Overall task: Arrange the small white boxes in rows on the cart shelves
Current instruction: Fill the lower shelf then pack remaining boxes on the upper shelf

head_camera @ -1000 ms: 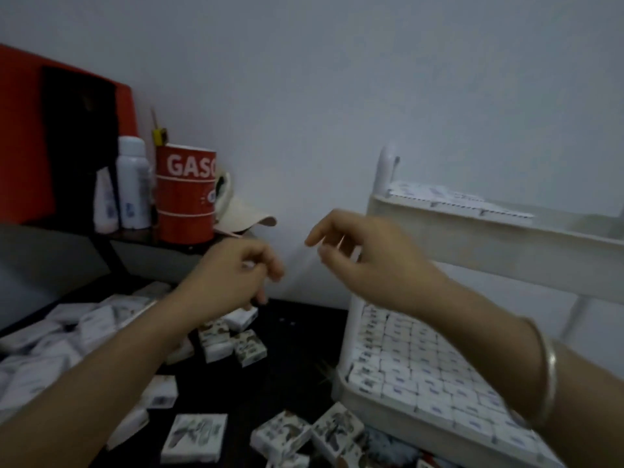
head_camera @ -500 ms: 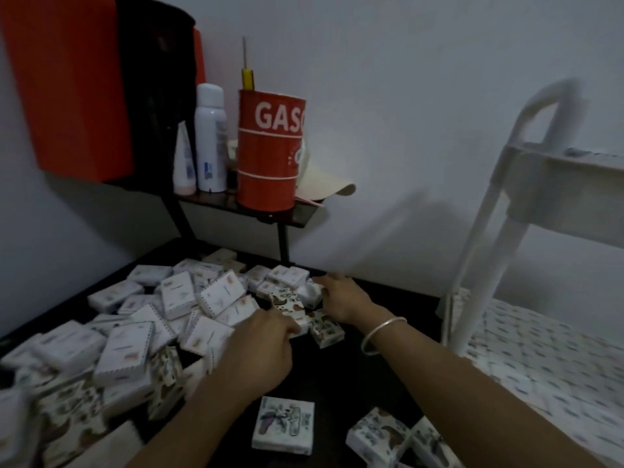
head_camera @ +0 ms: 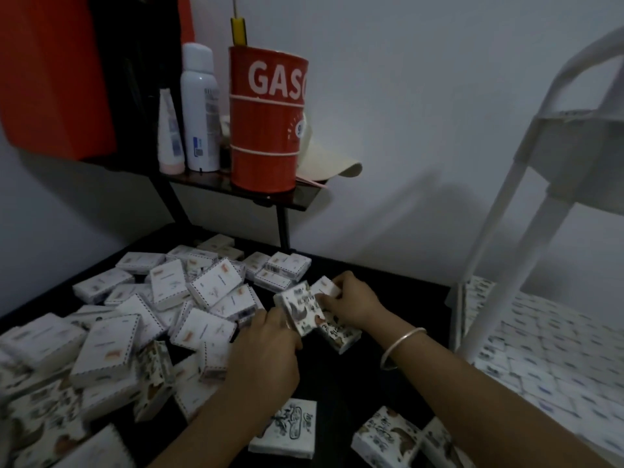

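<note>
Several small white boxes lie in a loose pile (head_camera: pixel 141 319) on a dark table (head_camera: pixel 381 292). Between my two hands stands one printed box (head_camera: pixel 300 309), tilted up on edge. My left hand (head_camera: pixel 266 349) grips its lower left side. My right hand (head_camera: pixel 351 302), with a silver bangle on the wrist, holds its upper right side together with another small box (head_camera: pixel 326 287). One more printed box (head_camera: pixel 339 336) lies flat under my right wrist. At the right stands the white cart (head_camera: pixel 499 265), its lower shelf (head_camera: pixel 540 346) covered with rows of boxes.
A small dark shelf (head_camera: pixel 243 187) on the wall side carries a red GASO tin (head_camera: pixel 266 119), a white spray can (head_camera: pixel 201 106) and a tube (head_camera: pixel 170 133). Loose boxes (head_camera: pixel 287 430) lie near the table's front edge. The cart's upper shelf (head_camera: pixel 580 153) overhangs at right.
My hands came down from mid-air near the cart to the pile on the table. They now hold boxes between them, and the view has swung left and down.
</note>
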`<state>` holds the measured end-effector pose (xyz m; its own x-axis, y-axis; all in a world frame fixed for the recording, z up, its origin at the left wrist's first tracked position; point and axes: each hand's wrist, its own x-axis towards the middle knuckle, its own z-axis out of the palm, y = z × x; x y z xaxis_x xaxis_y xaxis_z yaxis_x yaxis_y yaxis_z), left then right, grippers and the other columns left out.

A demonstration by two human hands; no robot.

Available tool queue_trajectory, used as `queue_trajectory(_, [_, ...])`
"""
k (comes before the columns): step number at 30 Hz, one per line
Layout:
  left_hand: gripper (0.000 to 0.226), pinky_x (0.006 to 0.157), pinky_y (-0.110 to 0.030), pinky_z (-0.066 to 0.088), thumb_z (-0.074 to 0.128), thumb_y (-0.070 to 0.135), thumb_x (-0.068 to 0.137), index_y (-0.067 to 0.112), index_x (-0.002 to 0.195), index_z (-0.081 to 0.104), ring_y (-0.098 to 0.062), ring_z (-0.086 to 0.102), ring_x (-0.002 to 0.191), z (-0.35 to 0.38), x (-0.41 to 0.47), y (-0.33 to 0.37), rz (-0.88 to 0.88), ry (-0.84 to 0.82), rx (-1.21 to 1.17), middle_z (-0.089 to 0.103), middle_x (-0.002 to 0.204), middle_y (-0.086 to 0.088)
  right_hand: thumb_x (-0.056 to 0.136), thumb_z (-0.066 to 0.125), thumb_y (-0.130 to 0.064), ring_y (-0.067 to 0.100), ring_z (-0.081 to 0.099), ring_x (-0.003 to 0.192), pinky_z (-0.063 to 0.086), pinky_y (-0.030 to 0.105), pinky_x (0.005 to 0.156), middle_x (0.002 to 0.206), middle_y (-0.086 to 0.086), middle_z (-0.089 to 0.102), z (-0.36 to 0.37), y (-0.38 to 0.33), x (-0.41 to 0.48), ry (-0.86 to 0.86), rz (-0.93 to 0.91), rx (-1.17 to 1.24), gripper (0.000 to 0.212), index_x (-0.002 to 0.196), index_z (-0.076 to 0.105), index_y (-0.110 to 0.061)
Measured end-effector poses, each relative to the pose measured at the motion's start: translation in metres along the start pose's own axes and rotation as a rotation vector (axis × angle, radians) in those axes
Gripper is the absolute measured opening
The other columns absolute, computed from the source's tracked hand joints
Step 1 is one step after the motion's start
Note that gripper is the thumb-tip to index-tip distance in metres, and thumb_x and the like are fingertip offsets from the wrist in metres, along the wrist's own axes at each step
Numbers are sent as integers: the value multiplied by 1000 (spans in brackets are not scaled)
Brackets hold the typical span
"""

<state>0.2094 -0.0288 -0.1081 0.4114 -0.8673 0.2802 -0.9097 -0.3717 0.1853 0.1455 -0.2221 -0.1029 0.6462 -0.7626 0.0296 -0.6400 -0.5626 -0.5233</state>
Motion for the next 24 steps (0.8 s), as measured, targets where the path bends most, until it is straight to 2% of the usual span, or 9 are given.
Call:
queue_trajectory(4, [28, 81, -23, 45, 46, 15, 91, 28, 110, 62, -12, 47, 111, -2, -3, 6, -55, 5, -17, 50, 118, 6, 79, 76, -37, 12, 61, 78, 51, 29, 70, 92, -6, 58, -10, 4, -23, 4, -48, 107, 48, 108, 43, -18])
queue_trajectory(7, [21, 77, -26, 47, 50, 13, 89, 24, 105, 59, -13, 52, 103, -12, 4, 5, -99, 50, -5, 52, 112, 5, 79, 77, -31, 13, 63, 85, 51, 29, 73, 92, -8, 57, -17, 3, -38, -11, -103, 129, 46, 107, 43, -22])
queue_trajectory(10, [30, 77, -29, 48, 56, 16, 86, 22, 114, 51, -16, 50, 108, -20, 16, -3, -59, 112, -4, 49, 116, 2, 80, 76, -25, 13, 65, 85, 53, 26, 71, 97, -6, 61, -26, 0, -54, -82, -161, 129, 43, 108, 44, -22])
queue_trajectory(12, [48, 87, -29, 44, 58, 18, 87, 22, 132, 42, -18, 46, 118, -21, 27, -13, 41, 28, -16, 47, 128, 1, 80, 76, -22, 8, 63, 80, 52, 22, 66, 98, -6, 62, -33, -2, -63, -132, -205, 105, 43, 109, 45, -23])
queue_trajectory(14, [66, 97, -30, 39, 58, 19, 87, 21, 147, 30, -20, 42, 128, -23, 38, -18, 129, -154, -26, 44, 141, -2, 79, 77, -21, 7, 61, 82, 50, 23, 70, 104, -4, 63, -40, -3, -70, -155, -254, 34, 43, 108, 45, -24])
queue_trajectory(17, [76, 106, -32, 33, 59, 25, 89, 25, 153, 19, -25, 37, 135, -27, 54, -20, 192, -353, 75, 39, 148, -6, 79, 75, -20, 15, 63, 91, 52, 33, 79, 107, 0, 65, -48, -5, -80, -133, -287, -34, 41, 106, 44, -23])
queue_trajectory(19, [78, 110, -36, 32, 59, 27, 88, 27, 154, 17, -26, 36, 136, -29, 63, -18, 225, -467, 149, 38, 150, -6, 80, 74, -21, 16, 62, 87, 52, 35, 76, 103, 0, 65, -54, -6, -88, -81, -285, -44, 39, 106, 45, -23])
queue_trajectory(21, [78, 106, -38, 38, 64, 24, 84, 30, 151, 24, -24, 40, 132, -30, 68, -19, 229, -504, 135, 41, 146, -4, 81, 74, -24, 14, 60, 79, 50, 32, 71, 100, -2, 64, -59, -6, -95, -31, -294, -35, 39, 107, 45, -23])
queue_trajectory(24, [74, 97, -34, 42, 72, 30, 77, 36, 142, 38, -20, 42, 124, -33, 65, -19, 210, -397, 68, 42, 131, -1, 82, 74, -29, 8, 60, 75, 49, 25, 69, 99, -7, 63, -71, -5, -109, 25, -315, 33, 46, 119, 46, -27])
